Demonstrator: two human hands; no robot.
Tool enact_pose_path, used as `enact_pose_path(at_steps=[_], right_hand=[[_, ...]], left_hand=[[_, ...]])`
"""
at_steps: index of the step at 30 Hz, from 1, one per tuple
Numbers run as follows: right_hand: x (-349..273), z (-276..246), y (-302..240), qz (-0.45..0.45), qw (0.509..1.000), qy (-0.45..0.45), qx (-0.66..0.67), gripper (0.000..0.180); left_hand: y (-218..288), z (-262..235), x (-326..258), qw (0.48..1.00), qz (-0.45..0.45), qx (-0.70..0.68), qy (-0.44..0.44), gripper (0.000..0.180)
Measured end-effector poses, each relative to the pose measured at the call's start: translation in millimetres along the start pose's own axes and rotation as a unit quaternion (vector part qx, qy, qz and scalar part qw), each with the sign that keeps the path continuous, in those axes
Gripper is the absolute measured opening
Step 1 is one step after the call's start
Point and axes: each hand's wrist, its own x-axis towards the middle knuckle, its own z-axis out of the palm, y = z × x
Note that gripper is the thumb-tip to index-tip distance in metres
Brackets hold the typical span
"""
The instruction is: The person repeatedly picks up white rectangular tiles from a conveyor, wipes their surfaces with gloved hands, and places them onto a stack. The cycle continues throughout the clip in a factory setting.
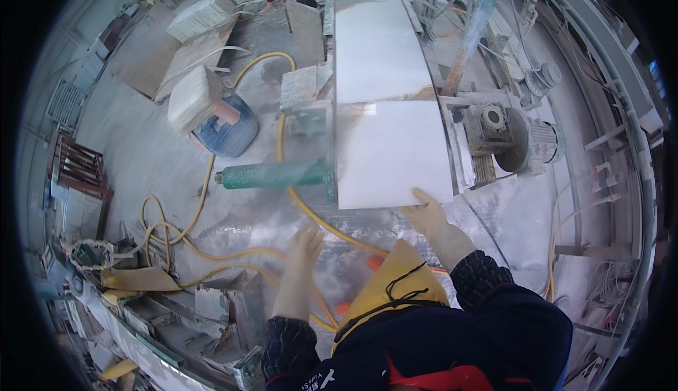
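Observation:
Both hands wear pale cream rubber gloves. My right hand [429, 220] is at the near edge of a white stone slab [392, 154], one finger stretched over its surface near the right corner. Left of that edge, my left hand [305, 246] hangs above the floor, apart from the slab, with nothing visible in it; its fingers look loosely extended. The slab lies flat on a long conveyor line. Behind it, end to end, comes another white slab [381, 52] with brownish marks along its edge. A yellow apron [395, 278] with dark cords covers my front.
A green roller [275, 175] juts out left of the line. To the right sits a motor with a gearbox [505, 133]. A yellow hose [311, 214] winds over the dusty wet floor. Further left stand a blue barrel [229, 130] and a metal bin of scraps [191, 313].

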Motion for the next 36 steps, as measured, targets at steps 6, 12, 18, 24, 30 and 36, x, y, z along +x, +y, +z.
enact_pose_path(at_steps=[6, 12, 18, 24, 30, 36], right_hand=[[-1.9, 27.0, -18.9, 0.104, 0.924, 0.041, 0.366, 0.056], [-32.9, 82.6, -27.5, 0.065, 0.955, 0.067, 0.28, 0.062], [-12.7, 106.5, -29.8, 0.048, 0.954, 0.135, 0.263, 0.06], [-2.5, 117.2, -18.2, -0.021, 0.967, 0.183, 0.176, 0.053], [11.0, 101.3, 41.5, 0.052, 0.978, 0.076, 0.189, 0.028], [-24.9, 135.1, 137.0, 0.138, 0.988, 0.047, 0.052, 0.034]], left_hand=[[-38.8, -225.7, -90.3, 0.971, 0.208, -0.013, 0.12, 0.043], [-45.9, -295.7, -280.1, 0.825, 0.295, -0.147, 0.459, 0.054], [-78.7, -296.8, -412.7, 0.642, 0.45, 0.0, 0.62, 0.05], [-100.5, -336.3, -460.2, 0.463, 0.32, 0.312, 0.765, 0.05], [-113.0, -357.3, -459.5, 0.408, 0.207, 0.465, 0.758, 0.05], [-115.1, -373.9, -459.6, 0.416, 0.19, 0.498, 0.736, 0.05]])
